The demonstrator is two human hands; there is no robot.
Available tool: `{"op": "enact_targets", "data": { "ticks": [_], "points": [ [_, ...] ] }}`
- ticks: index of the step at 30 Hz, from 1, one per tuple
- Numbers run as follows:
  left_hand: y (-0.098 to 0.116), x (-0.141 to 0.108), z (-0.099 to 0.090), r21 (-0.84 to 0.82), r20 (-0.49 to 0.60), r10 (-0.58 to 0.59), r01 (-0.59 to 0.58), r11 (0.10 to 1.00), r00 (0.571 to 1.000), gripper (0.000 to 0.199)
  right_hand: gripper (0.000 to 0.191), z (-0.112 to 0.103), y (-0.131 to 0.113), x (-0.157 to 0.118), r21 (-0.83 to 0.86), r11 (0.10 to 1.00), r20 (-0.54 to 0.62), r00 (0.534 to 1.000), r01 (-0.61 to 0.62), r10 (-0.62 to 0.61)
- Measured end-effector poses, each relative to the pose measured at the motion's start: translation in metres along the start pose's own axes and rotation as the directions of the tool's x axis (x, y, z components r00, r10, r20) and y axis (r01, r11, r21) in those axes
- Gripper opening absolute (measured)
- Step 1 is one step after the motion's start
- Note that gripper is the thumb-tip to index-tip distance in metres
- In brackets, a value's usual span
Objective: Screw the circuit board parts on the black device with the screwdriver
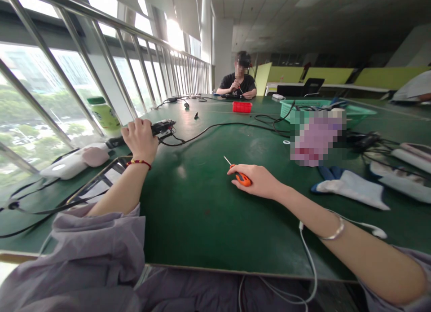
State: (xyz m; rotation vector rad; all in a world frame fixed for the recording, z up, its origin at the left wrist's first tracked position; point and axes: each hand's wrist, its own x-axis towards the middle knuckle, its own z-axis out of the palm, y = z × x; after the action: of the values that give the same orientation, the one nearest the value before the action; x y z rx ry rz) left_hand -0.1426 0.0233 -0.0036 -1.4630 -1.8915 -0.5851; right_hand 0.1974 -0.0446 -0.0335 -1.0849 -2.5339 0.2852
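My right hand [258, 181] is gripping orange screwdriver [243, 179] snugly, shaft pointing away, above green tabletop [195, 231]. Slightly farther, leftward, my left hand [141, 140] is curling closed around black device [163, 126], wires showing at far end. Beyond, red basket [242, 107] is sitting before co-worker [239, 84], who is handling tool.

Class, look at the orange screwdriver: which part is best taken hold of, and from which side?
Grip the screwdriver by its thick orange-and-black handle, coming from the near right, where the right hand holds it. The slim metal shaft points forward and left, so this side likely leaves the tip free, and the wider handle should give the palm more to close around.
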Motion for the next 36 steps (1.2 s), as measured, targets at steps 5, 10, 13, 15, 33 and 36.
{"op": "enact_targets", "data": {
  "ticks": [5, 10, 13, 15, 33, 36],
  "points": [
    [0.034, -0.001, -0.016, -0.192, -0.085, 0.128, -0.142, 0.971, 0.988, 0.034, 0.029, 0.002, 0.012, 0.004, 0.073, 0.988, -0.23, 0.962, -0.137, 0.15],
    [0.095, -0.025, -0.026, -0.392, -0.027, 0.458, -0.431, 0.813, 0.888, 0.038, 0.033, 0.002, 0.024, 0.006, 0.223, 0.947, -0.429, 0.848, -0.233, 0.31],
    [0.127, -0.044, -0.026, -0.492, -0.018, 0.644, -0.568, 0.66, 0.765, 0.039, 0.035, 0.002, 0.027, 0.007, 0.235, 0.942, -0.506, 0.797, -0.24, 0.329],
    [0.141, -0.052, -0.024, -0.55, -0.021, 0.663, -0.562, 0.618, 0.748, 0.04, 0.034, 0.003, 0.03, 0.007, 0.207, 0.942, -0.515, 0.789, -0.264, 0.334],
    [0.002, 0.005, 0.017, -0.342, 0.437, 0.157, 0.002, 0.94, 0.886, 0.042, 0.032, -0.005, 0.026, 0.004, -0.111, 0.923, -0.233, 0.912, -0.369, 0.337],
    [0.01, -0.001, 0.032, -0.402, 0.376, 0.341, -0.18, 0.898, 0.862, 0.053, 0.032, -0.005, 0.027, 0.004, -0.113, 0.925, -0.225, 0.916, -0.362, 0.331]
  ]
}}
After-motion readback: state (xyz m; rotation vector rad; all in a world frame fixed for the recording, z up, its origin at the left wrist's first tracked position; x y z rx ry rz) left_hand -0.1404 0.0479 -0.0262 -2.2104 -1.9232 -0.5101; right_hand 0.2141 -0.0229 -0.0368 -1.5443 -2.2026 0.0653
